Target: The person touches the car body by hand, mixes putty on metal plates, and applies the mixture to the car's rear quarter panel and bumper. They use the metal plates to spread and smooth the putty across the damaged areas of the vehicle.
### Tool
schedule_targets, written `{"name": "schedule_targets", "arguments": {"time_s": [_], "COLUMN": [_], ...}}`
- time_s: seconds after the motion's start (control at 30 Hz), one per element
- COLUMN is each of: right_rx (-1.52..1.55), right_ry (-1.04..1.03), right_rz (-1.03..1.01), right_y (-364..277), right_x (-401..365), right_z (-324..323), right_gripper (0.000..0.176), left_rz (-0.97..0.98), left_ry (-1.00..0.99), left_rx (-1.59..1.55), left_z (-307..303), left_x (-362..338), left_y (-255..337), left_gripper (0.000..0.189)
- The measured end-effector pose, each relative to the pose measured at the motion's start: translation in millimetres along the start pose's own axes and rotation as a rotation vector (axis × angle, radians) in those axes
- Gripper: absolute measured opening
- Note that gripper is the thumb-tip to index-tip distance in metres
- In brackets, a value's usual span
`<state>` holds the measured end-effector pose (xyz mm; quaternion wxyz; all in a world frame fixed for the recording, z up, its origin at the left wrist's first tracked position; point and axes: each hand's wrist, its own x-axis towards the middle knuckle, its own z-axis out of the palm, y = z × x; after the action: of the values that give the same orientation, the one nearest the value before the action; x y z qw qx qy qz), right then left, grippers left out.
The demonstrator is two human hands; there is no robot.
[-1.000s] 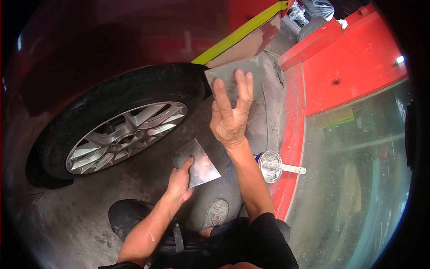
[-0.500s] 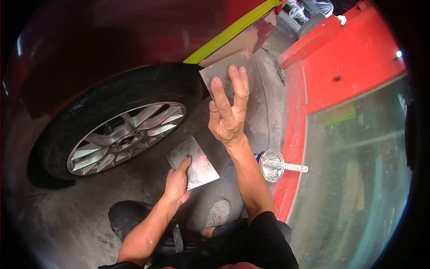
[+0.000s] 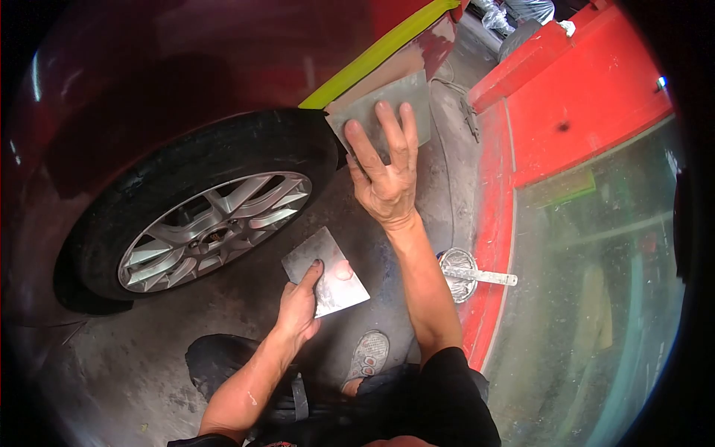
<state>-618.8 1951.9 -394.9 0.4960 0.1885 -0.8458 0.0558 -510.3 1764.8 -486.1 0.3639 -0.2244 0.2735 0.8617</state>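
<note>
My left hand (image 3: pixel 299 305) grips a square metal plate (image 3: pixel 328 261) by its near edge, thumb on top. A small pinkish smear of filler (image 3: pixel 342 270) sits on the plate. My right hand (image 3: pixel 389 182) holds a thin grey spreader (image 3: pixel 398 89), with spread fingers laid along its face; the thumb is partly hidden. The spreader's far edge lies at the car's lower body panel (image 3: pixel 387 74), which has a dull beige patch. Yellow-green masking tape (image 3: pixel 380 54) runs above that patch.
The car wheel (image 3: pixel 216 231) with its black tyre is at left. An open can (image 3: pixel 458 268) with a flat stick across it stands right of my forearm. Beyond are a red panel (image 3: pixel 588 97) with a glass pane (image 3: pixel 596 261) and a cable (image 3: pixel 447 164) on the floor.
My right hand and the spreader have shifted slightly, and more of the spreader's face now shows. My left hand still holds the plate in nearly the same place. The view has moved slightly.
</note>
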Motion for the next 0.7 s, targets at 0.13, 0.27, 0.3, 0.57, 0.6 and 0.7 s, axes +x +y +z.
{"name": "schedule_targets", "arguments": {"time_s": [0.13, 0.27, 0.3, 0.57, 0.6, 0.7], "right_rx": [0.019, 0.046, 0.046, -0.003, -0.007, -0.016], "right_ry": [0.012, 0.037, 0.044, 0.060, 0.044, 0.036], "right_rz": [0.021, 0.004, -0.004, -0.021, -0.014, -0.062], "right_y": [-2, -11, -11, 16, 16, 8], "right_x": [0, 9, 11, -3, -4, 3], "right_z": [-10, -8, -5, 6, 1, -10], "right_gripper": [0.056, 0.059, 0.059, 0.062, 0.062, 0.059], "left_rz": [0.014, 0.010, 0.010, 0.024, 0.026, 0.029], "left_ry": [0.035, 0.029, 0.027, 0.025, 0.024, 0.008], "left_rx": [-0.016, -0.003, -0.002, 0.004, 0.004, 0.023], "left_z": [6, 4, 4, 0, -1, -4], "left_x": [-4, -4, -3, -1, -1, 0], "left_y": [2, 2, 1, -1, -1, -2], "left_gripper": [0.034, 0.034, 0.035, 0.034, 0.034, 0.034]}}
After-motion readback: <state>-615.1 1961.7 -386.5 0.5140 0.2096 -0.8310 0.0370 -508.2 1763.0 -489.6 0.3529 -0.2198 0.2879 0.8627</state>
